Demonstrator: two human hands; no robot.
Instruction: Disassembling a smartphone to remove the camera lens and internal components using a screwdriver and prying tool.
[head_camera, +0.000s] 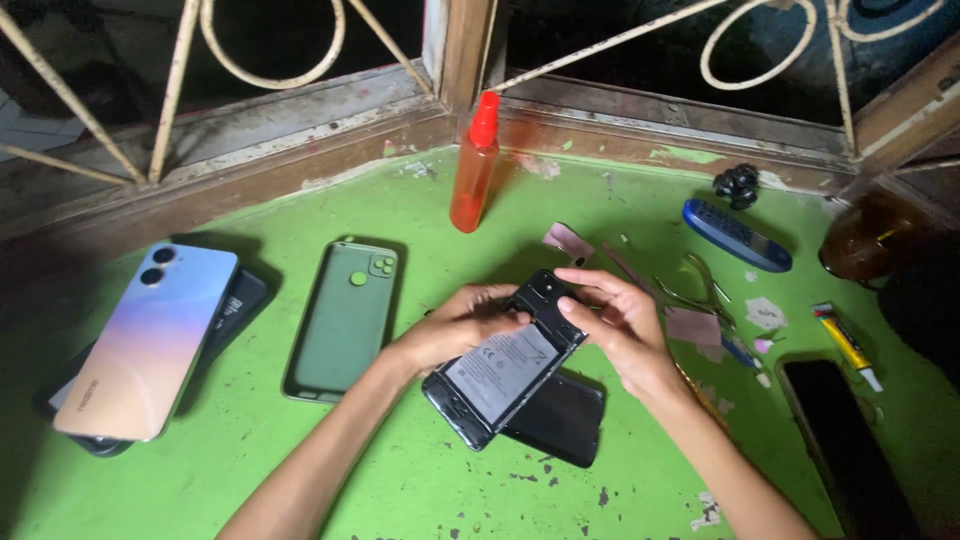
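I hold an opened black phone (500, 375) with its back off, the grey battery showing, tilted over the green table (300, 450). My left hand (462, 325) grips its left edge near the top. My right hand (612, 320) holds the upper right corner, fingers by the camera area. Under the phone lies a black back cover (562, 420).
A green phone case (345, 318) and a phone with a shiny pastel back (150, 340) on dark phones lie left. An orange spray bottle (475, 165) stands behind. Tweezers (690, 290), a blue tool (735, 235), a glue tube (845, 345) and a black screen (840, 440) lie right.
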